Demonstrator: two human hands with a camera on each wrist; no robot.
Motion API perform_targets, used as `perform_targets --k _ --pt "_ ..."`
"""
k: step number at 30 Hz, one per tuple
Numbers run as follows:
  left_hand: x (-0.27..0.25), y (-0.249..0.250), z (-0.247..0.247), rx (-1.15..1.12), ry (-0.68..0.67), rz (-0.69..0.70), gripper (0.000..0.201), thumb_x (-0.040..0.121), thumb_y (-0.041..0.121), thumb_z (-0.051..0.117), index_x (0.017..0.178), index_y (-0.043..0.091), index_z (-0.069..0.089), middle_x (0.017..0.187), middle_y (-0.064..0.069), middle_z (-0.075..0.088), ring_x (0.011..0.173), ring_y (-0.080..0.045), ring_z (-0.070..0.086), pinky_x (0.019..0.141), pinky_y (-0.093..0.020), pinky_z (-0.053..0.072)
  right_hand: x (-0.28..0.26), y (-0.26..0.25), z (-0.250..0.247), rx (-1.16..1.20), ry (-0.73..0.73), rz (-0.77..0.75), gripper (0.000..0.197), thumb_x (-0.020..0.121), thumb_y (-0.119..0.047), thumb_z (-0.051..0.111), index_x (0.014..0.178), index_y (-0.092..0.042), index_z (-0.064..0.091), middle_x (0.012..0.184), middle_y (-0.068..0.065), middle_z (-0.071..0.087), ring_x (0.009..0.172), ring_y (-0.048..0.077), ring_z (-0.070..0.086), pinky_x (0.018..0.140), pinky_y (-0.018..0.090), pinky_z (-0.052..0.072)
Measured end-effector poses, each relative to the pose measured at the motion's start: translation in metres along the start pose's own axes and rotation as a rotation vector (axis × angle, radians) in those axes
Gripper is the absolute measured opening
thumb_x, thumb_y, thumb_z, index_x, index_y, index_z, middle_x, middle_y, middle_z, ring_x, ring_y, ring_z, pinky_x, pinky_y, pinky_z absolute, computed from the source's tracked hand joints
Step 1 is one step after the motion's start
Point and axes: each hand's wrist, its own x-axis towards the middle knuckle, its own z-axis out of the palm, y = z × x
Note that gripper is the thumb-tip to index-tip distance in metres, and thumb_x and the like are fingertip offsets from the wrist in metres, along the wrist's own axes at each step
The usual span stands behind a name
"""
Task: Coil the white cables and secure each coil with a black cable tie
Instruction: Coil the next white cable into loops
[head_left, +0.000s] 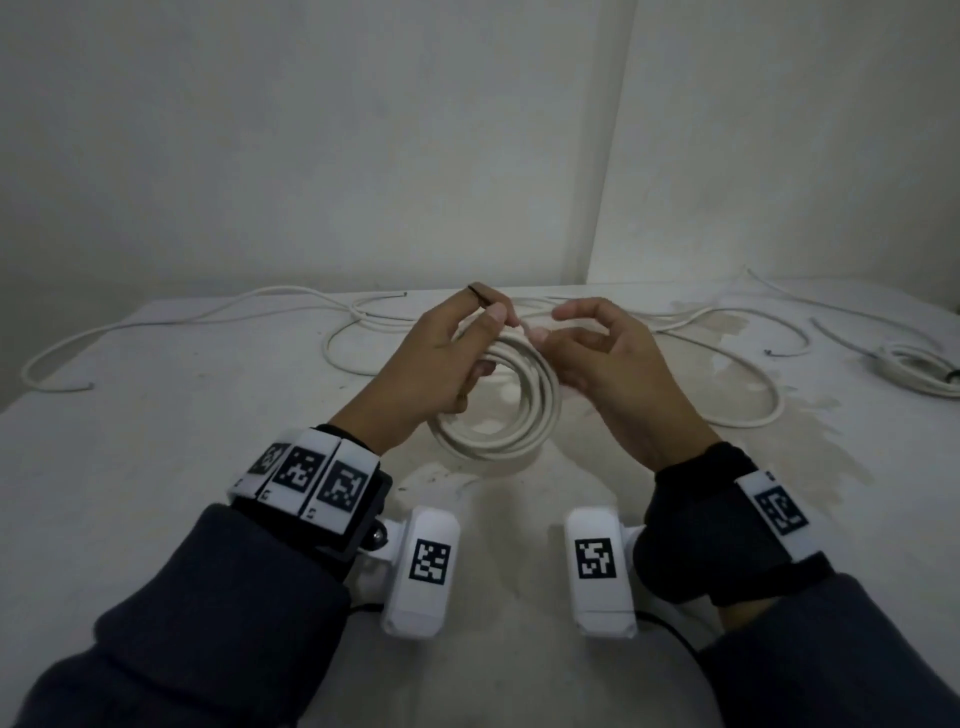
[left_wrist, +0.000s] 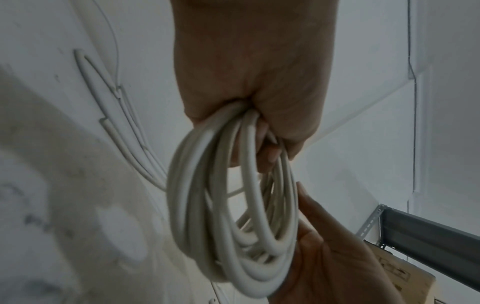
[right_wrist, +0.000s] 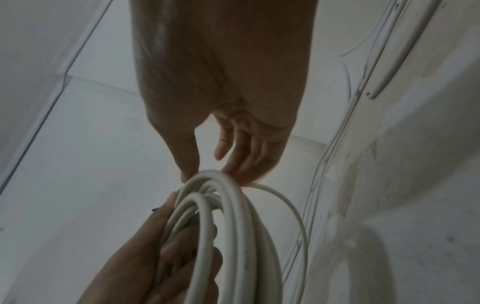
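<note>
I have the white coil (head_left: 498, 400) held up just above the surface (head_left: 156, 426), between both hands and nearer me than the loose cables (head_left: 363, 317) that trail across the far part of the surface. The cable looks light but springy: its several turns fan apart on the side away from my grip, so I judge it will unwind the moment it is let go. The jacket looks smooth, likely slippery, so the best hold is across all turns at one spot on the rim.

My left hand (head_left: 441, 358) does just that, fingers curled round the bundled turns at the top of the coil; a thin black cable tie (head_left: 480, 292) sticks out past its forefinger, above the coil. My right hand (head_left: 597, 358) is half open, thumb and forefinger pinching the top strands of the coil beside the left thumb, the other fingers loosely bent.

Another bundled cable (head_left: 914, 369) lies far to the right of the coil, at the edge of the surface.
</note>
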Motion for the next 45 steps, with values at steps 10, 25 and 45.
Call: perform_targets --k 10,25,45 --pt "0.000 0.005 -0.007 0.030 -0.056 0.029 0.024 0.101 0.034 0.040 0.083 0.025 0.053 0.058 -0.004 0.047 0.040 -0.010 0.025 0.042 -0.017 0.019 0.003 -0.004 -0.009 -0.295 0.065 -0.209 0.037 0.092 -0.024 0.063 0.057 -0.013 0.060 0.063 0.007 0.059 0.050 0.000 0.046 0.057 0.016 0.039" --pt "0.008 -0.006 0.006 -0.313 0.677 -0.025 0.024 0.102 0.028 0.036 0.082 0.024 0.049 0.073 -0.001 0.045 0.055 -0.007 0.044 0.038 -0.017 0.026 -0.008 -0.004 0.026 -0.079 -0.198 0.108 0.039 0.099 -0.043 0.043 0.102 -0.013 0.067 0.090 0.008 0.063 0.089 0.019 0.063 0.091 0.040 0.052" --pt "0.003 -0.017 0.017 -0.357 0.189 -0.079 0.019 0.093 0.004 0.054 0.084 0.007 0.070 0.091 -0.009 0.072 0.085 -0.018 0.067 0.082 -0.025 0.055 0.008 0.010 -0.005 0.011 0.342 0.031 0.025 0.100 -0.004 0.036 0.094 -0.014 0.058 0.073 0.001 0.050 0.048 0.006 0.041 0.046 0.019 0.037"
